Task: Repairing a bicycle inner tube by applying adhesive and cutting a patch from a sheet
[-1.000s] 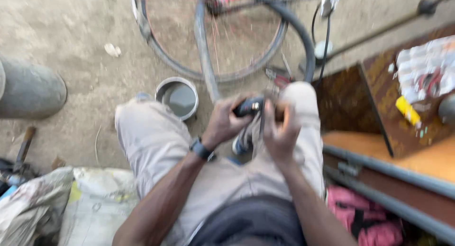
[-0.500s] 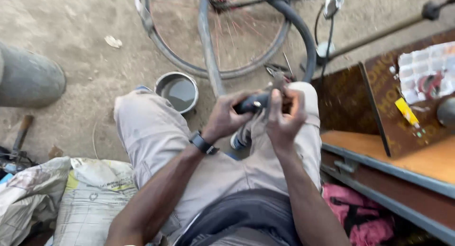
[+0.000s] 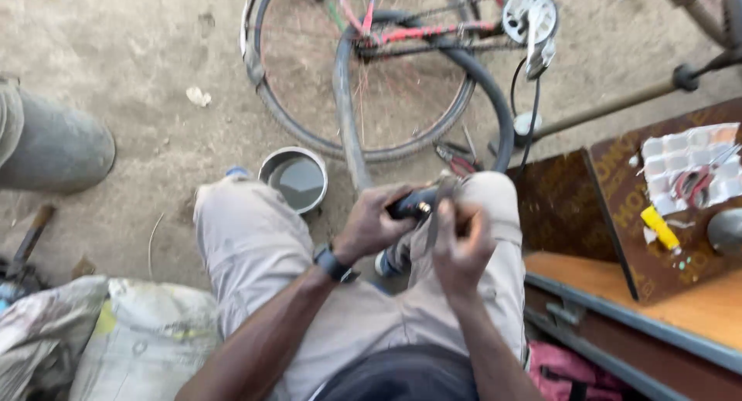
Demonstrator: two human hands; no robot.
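Note:
I sit with my knees apart in pale trousers. A black bicycle inner tube loops from the upturned bicycle wheel down to my lap. My left hand is closed around the tube's near end, where a small brass valve sticks out. My right hand pinches a thin grey strip or tool against the tube right beside the valve. A dark watch sits on my left wrist.
A round metal bowl of murky water stands on the dirt by my left knee. Pliers lie near the wheel. A brown wooden box with a yellow tube and patches is at right. Sacks lie at lower left.
The view has shifted slightly downward and steadied. My hands stay on the tube end; the right hand has lowered a little along the strip near the valve.

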